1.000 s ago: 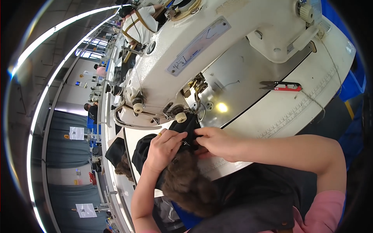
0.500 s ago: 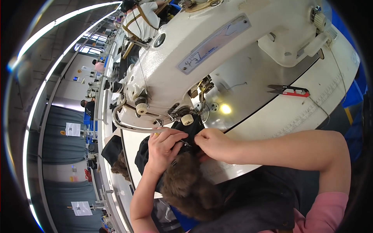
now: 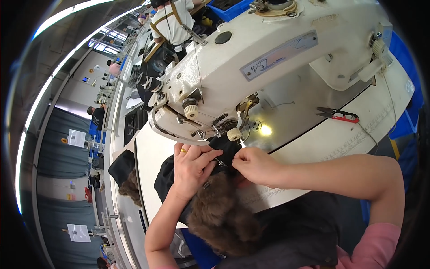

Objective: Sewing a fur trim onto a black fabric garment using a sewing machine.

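A black garment (image 3: 165, 175) with a brown fur trim (image 3: 212, 206) lies on the sewing machine's bed, its upper part under the machine head near the needle. My left hand (image 3: 193, 168) presses on the black cloth with bent fingers, the thumb toward a small metal piece (image 3: 221, 162) that looks like a zipper pull. My right hand (image 3: 257, 167) pinches the cloth's right edge just in front of the needle area; its fingertips partly hide what they grip. The white sewing machine (image 3: 215, 80) stands over both hands, and its lamp lights the metal plate beside the needle.
Red-handled thread snips (image 3: 344, 116) lie on the white table (image 3: 309, 157) at the right. Another black piece with brown fur (image 3: 123, 172) rests at the left. Blue bins (image 3: 403, 123) stand beyond the right edge. A person in a white shirt (image 3: 172, 24) sits at the far side.
The view has shifted, so the machine shows lower and farther right. Both hands stay at the black cloth, with little movement against it.
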### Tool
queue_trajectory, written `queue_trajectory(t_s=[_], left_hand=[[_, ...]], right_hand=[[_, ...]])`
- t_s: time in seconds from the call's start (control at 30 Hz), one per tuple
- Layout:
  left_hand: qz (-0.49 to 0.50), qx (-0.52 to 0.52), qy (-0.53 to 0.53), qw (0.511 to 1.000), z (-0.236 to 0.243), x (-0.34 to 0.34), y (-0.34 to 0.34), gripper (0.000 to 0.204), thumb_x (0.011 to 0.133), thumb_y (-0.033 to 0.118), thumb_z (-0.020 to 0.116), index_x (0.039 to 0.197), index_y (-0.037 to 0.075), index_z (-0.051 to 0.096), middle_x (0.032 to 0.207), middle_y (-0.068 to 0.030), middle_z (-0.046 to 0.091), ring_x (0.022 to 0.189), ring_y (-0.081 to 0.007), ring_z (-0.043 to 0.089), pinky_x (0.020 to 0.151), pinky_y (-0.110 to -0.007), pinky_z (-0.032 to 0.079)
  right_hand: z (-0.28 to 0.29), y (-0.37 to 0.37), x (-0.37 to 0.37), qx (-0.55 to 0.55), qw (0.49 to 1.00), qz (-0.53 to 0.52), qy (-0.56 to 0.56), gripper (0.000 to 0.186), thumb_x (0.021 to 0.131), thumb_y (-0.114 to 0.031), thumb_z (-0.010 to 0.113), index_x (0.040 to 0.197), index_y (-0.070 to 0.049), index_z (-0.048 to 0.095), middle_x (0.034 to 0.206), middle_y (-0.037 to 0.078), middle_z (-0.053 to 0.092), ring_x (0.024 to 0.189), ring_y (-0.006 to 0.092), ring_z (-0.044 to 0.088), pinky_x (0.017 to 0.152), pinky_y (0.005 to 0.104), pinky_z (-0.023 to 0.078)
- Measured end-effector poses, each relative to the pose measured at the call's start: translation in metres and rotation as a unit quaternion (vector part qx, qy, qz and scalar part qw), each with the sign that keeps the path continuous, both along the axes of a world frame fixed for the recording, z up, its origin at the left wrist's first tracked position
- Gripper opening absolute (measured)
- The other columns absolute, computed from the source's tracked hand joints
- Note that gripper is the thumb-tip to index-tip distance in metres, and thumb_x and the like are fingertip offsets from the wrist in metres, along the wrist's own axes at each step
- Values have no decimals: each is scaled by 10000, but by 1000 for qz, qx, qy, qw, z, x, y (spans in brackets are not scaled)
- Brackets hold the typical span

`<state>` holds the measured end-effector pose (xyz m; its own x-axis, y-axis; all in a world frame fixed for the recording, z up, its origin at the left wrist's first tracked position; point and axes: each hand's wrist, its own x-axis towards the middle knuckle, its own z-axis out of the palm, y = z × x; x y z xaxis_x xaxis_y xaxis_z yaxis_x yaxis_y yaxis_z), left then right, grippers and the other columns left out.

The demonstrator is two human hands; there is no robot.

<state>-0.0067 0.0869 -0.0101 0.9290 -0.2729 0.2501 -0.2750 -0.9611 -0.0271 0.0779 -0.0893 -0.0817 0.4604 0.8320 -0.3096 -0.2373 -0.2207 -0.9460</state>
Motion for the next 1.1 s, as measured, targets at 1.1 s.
queue_trajectory(t_s=[1.1], left_hand=[[101,-198,105,969,-7,-2,-7,359,703,-66,685,1024,85,744,752,-54,510,705,-192,530,663,-292,456]], right_hand=[[-25,-2,26,170,815,-96,-546,158,884,-229,674,971,-104,632,824,64,546,668,242,649,530,360,530]])
